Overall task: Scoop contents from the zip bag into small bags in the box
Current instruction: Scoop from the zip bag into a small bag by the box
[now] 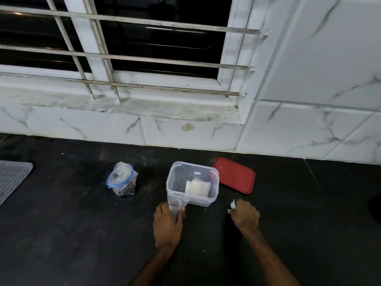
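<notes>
While pinched in left hand (pixel 168 220), small bag (pixel 176 205) looks flimsy, slippery; best gripped at mouth. Right hand (pixel 245 214) closed around scoop (pixel 233 204).

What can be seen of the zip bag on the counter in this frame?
The zip bag is a clear, crinkled plastic bag with a blue zip strip around its mouth. It stands slumped but upright on the dark counter, its mouth open and tilted toward the camera. Dark contents sit in its lower part; what they are cannot be told. It stands apart, left of the clear box, and neither hand touches it.
</notes>
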`<state>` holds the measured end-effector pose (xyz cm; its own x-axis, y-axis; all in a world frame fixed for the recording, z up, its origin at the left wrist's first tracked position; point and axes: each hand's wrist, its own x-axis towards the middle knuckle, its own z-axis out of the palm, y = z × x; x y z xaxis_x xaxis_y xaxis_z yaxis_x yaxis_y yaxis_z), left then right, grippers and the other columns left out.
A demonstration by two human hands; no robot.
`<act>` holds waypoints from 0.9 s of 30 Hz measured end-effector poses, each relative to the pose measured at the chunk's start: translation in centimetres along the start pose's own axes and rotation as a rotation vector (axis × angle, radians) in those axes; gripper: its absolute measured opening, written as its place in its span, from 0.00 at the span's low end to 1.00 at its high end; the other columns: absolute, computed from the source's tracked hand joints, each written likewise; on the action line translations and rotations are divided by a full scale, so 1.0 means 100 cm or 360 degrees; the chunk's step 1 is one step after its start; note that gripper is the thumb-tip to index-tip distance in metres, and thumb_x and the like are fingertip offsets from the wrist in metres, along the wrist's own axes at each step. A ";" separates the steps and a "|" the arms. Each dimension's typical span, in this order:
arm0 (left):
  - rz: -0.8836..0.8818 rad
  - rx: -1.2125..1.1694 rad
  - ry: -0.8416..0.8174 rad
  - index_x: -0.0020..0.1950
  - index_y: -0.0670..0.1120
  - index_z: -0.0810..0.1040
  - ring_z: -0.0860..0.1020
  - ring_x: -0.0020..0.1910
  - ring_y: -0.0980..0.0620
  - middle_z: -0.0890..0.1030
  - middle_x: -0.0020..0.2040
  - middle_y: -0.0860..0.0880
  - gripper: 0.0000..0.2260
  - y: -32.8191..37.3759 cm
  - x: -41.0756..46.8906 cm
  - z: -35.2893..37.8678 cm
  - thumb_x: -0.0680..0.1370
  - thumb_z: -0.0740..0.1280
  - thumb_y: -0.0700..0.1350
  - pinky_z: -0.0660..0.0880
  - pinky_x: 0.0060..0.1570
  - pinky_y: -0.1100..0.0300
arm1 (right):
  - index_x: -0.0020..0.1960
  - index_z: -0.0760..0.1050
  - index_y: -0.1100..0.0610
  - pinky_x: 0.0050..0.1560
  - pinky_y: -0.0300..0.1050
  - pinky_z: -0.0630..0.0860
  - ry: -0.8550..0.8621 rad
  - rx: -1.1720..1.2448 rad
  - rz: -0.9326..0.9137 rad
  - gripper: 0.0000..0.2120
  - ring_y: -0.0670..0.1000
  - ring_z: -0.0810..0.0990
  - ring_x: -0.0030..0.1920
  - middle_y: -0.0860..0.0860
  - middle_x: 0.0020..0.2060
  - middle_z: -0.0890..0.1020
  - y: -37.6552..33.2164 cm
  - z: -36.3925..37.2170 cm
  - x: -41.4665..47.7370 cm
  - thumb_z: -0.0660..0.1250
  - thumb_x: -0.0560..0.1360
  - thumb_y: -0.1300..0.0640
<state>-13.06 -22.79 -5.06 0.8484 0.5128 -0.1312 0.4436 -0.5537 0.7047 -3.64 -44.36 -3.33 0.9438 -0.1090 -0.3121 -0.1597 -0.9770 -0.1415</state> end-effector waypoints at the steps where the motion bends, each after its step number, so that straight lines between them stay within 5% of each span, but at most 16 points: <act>1: 0.0001 0.0020 0.0016 0.69 0.44 0.68 0.71 0.65 0.48 0.70 0.69 0.45 0.24 0.001 0.001 0.001 0.79 0.63 0.57 0.71 0.64 0.53 | 0.58 0.73 0.54 0.52 0.48 0.74 0.0021 -0.0005 -0.0024 0.14 0.55 0.80 0.57 0.52 0.56 0.80 0.000 -0.001 0.002 0.67 0.76 0.49; 12: -0.0075 -0.0141 0.0112 0.72 0.47 0.65 0.70 0.68 0.49 0.70 0.69 0.46 0.34 0.002 -0.003 0.004 0.72 0.71 0.60 0.72 0.67 0.48 | 0.55 0.68 0.55 0.47 0.51 0.76 0.0210 0.0127 -0.0311 0.06 0.59 0.82 0.49 0.55 0.49 0.83 0.018 -0.004 0.016 0.58 0.79 0.55; 19: -0.0127 -0.0323 0.0063 0.76 0.51 0.58 0.66 0.72 0.49 0.64 0.75 0.48 0.42 0.005 -0.007 -0.007 0.68 0.74 0.61 0.69 0.69 0.45 | 0.56 0.68 0.53 0.43 0.51 0.75 0.0476 0.0579 -0.0301 0.11 0.61 0.82 0.45 0.56 0.45 0.83 0.025 -0.032 0.021 0.66 0.78 0.51; 22: -0.0070 -0.0313 0.0127 0.76 0.51 0.57 0.67 0.72 0.50 0.64 0.75 0.49 0.40 -0.002 -0.007 -0.014 0.71 0.70 0.63 0.70 0.69 0.47 | 0.57 0.70 0.55 0.40 0.48 0.71 0.0564 0.0825 -0.0397 0.12 0.60 0.82 0.45 0.54 0.46 0.83 0.011 -0.048 0.021 0.68 0.77 0.54; 27: -0.0134 -0.0327 0.0287 0.75 0.48 0.60 0.68 0.70 0.48 0.65 0.74 0.47 0.32 -0.011 0.000 -0.036 0.76 0.65 0.61 0.70 0.68 0.45 | 0.58 0.69 0.49 0.46 0.53 0.79 0.0368 0.1365 -0.0640 0.16 0.53 0.82 0.47 0.50 0.47 0.81 -0.022 -0.052 0.018 0.68 0.76 0.63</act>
<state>-14.56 -19.82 -3.34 0.7378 0.6700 -0.0822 0.4270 -0.3688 0.8256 -0.05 -43.37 1.27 0.9929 0.0806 0.0878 0.1163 -0.4937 -0.8618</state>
